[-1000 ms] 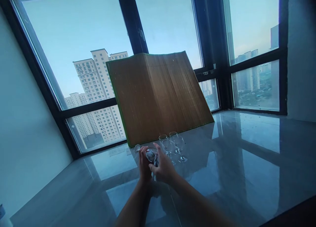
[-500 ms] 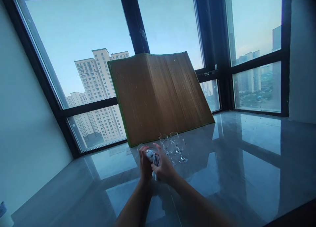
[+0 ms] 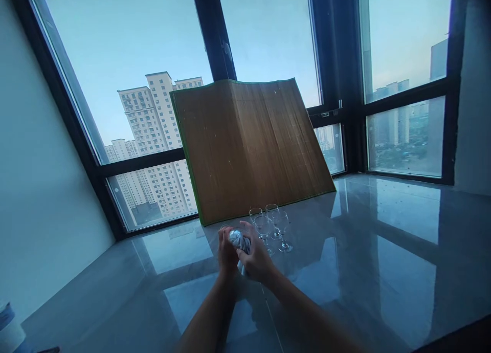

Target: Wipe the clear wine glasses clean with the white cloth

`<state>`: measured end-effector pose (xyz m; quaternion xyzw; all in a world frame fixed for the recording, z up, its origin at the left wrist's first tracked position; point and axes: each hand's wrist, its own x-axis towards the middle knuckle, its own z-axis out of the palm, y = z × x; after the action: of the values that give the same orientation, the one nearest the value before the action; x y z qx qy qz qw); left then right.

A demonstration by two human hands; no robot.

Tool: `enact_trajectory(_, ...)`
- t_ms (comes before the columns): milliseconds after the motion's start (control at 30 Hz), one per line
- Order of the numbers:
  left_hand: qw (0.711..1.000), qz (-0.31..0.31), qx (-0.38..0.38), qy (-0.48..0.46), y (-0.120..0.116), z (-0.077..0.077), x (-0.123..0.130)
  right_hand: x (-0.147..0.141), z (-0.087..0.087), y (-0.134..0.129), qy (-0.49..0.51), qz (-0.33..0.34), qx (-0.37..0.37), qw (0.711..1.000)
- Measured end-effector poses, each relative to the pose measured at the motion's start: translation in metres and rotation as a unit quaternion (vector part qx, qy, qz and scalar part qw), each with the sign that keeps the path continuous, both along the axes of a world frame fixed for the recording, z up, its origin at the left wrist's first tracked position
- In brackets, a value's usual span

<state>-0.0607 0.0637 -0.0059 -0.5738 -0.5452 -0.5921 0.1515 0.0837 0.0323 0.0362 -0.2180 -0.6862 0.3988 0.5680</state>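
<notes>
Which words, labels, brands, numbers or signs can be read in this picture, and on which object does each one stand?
None: no text can be read anywhere in this view.
White-and-blue container at the lower left: cut off and blurred, so I cannot tell whether it bears lettering.
Stemmed glasses, cloth, brown panel: no lettering visible.

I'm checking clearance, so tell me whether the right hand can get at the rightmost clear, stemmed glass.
Probably yes: the right hand is close, and the glass looks unobstructed on its near and right sides. That hand holds a pale, crumpled cloth, so may need freeing first.
</notes>
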Motion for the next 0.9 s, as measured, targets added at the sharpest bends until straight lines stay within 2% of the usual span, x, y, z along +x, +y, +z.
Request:
enact_trajectory(300, 1.000, 0.000, 0.004, -0.030, -0.004, 0.006, 0.003, 0.001, 0.002, -0.006, -0.011, 0.000, 0.019, 1.000)
enact_trajectory(433, 0.998, 0.016, 0.024, -0.061, -0.008, 0.008, 0.000, 0.000, 0.003, -0.012, -0.026, 0.008, 0.024, 0.999)
enact_trajectory(600, 0.993, 0.018, 0.012, -0.115, -0.012, 0.007, 0.001, -0.001, 0.001, -0.012, -0.004, 0.014, 0.034, 0.999)
enact_trajectory(700, 0.983, 0.027, -0.015, -0.182, -0.012, 0.010, 0.001, -0.001, 0.000, -0.009, 0.010, -0.012, 0.049, 0.999)
enact_trajectory(800, 0.955, 0.039, -0.045, -0.292, -0.010, 0.015, -0.001, -0.001, 0.000, -0.005, 0.005, -0.063, 0.057, 0.996)
enact_trajectory(900, 0.938, 0.017, -0.063, -0.340, -0.008, 0.017, -0.003, 0.000, 0.000, -0.002, -0.013, -0.104, 0.045, 0.993)
